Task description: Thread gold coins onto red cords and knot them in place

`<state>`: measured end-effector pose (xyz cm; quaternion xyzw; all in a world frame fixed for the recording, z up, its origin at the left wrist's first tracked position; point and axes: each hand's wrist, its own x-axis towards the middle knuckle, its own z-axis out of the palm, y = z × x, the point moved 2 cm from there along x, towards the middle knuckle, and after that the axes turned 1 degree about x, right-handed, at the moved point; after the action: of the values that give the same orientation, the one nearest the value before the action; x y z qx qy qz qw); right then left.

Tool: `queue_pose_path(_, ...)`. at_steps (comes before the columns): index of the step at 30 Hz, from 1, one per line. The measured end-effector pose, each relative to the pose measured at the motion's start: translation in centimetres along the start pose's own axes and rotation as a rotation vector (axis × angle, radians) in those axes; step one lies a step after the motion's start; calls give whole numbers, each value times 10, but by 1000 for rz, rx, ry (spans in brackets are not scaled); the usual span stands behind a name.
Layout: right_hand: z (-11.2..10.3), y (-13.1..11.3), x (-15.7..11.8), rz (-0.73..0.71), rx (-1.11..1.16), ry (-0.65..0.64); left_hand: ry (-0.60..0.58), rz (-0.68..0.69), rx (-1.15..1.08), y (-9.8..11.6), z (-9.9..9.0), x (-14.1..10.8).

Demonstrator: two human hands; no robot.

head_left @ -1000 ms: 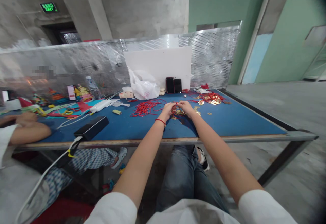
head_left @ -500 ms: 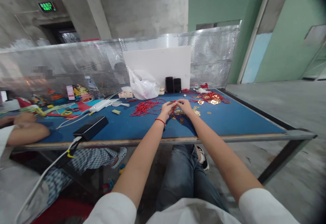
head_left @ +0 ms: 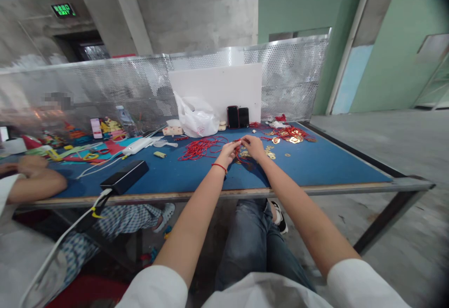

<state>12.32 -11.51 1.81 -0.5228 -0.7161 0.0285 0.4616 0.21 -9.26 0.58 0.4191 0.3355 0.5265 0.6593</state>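
My left hand (head_left: 229, 151) and my right hand (head_left: 253, 147) meet over the blue table, fingertips pinched close together on a red cord (head_left: 237, 150). Part of the cord hangs below the fingers; its knotting is too small to make out. Loose gold coins (head_left: 270, 153) lie just beyond and under my right hand. To the left of my left hand is a tangled heap of red cords (head_left: 198, 149). Farther right sits a pile of red cords with gold coins (head_left: 294, 135) attached or mixed in.
Two dark phones (head_left: 233, 117) lean on a white board (head_left: 224, 88) behind a white plastic bag (head_left: 198, 120). A black power box (head_left: 125, 177) lies near the front edge. A co-worker's arm (head_left: 38, 182) rests at the left, by coloured paper and scissors (head_left: 91, 156).
My hands stay pinched together on the red cord, with only a slight shift of the fingers. The view has moved very slightly.
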Motion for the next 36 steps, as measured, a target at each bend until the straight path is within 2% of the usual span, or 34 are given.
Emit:
queue_pose_path(8,-2,-4,-2,-1,-158,52,122,54,-84,3,-2,0)
queue_pose_path(14,-7,-19,-8,-114,-202,71,87,13,-197,2,-4,0)
queue_pose_path(23,-4,-29,-10,-177,-301,-67,100,-17,-146,2,-6,5)
queue_pose_path(27,-3,-29,-11,-155,-233,10,96,28,-139,0,-7,7)
queue_pose_path(30,-1,-19,-7,-15,-153,67,60,58,-150,0,-5,7)
queue_pose_path(33,7,-5,1,115,-5,-56,15,51,-122,1,-2,6)
queue_pose_path(36,16,7,8,123,216,-141,0,44,-49,1,-2,4)
